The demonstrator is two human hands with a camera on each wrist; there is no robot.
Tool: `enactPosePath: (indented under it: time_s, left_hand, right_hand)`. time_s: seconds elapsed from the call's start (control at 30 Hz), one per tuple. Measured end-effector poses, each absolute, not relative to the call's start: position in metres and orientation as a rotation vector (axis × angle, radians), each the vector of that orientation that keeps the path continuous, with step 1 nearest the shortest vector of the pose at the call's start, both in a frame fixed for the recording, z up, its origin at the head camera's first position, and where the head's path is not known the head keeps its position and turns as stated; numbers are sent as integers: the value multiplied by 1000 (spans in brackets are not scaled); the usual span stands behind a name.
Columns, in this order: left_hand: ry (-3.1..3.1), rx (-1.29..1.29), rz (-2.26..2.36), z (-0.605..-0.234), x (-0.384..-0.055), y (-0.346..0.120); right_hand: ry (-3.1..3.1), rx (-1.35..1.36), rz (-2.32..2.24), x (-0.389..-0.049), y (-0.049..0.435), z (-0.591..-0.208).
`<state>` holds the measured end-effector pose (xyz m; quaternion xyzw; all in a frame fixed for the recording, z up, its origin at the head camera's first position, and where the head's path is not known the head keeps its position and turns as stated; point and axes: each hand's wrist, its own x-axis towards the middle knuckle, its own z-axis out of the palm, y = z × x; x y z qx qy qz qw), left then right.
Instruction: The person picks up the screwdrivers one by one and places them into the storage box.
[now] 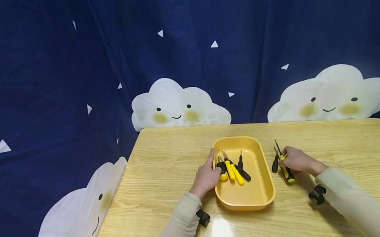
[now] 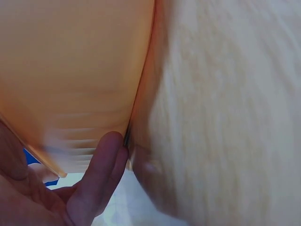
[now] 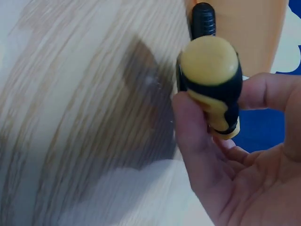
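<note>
A yellow plastic tray [image 1: 248, 205] stands on the table, with my left hand [image 1: 206, 177] gripping its left side. The thumb lies over the rim while the fingers [image 2: 96, 176] press the outer wall in the left wrist view. Right of the tray, my right hand [image 1: 296, 161] pinches a yellow-and-black screwdriver [image 1: 289, 175], its shaft pointing away from me. In the right wrist view the rounded butt of this screwdriver [image 3: 210, 61] faces the camera, between thumb and fingers. Between the tray and that hand lies a small black-handled screwdriver [image 1: 275, 164].
Inside the tray, several screwdrivers lie toward the left and middle, including a yellow-handled one [image 1: 237, 174] and a black-handled one [image 1: 244, 174]. The wooden table [image 1: 166, 159] ends at a dark blue curtain [image 1: 187, 52] printed with clouds.
</note>
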<state>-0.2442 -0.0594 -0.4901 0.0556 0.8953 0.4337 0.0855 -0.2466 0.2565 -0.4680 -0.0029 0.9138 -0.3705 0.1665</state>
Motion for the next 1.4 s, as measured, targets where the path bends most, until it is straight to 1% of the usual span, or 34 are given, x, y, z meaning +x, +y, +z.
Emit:
enactPosePath:
  time_s: [0.27, 0.7, 1.4]
  left_hand:
    - [2680, 170, 1295, -490, -244, -59]
    - [2676, 171, 1282, -490, -244, -59]
    - [2689, 166, 1273, -491, -244, -58]
  right_hand:
    - [2600, 15, -1129, -249, 256, -467]
    - [2532, 13, -1215, -249, 249, -449]
    - [2480, -54, -1300, -247, 232, -431]
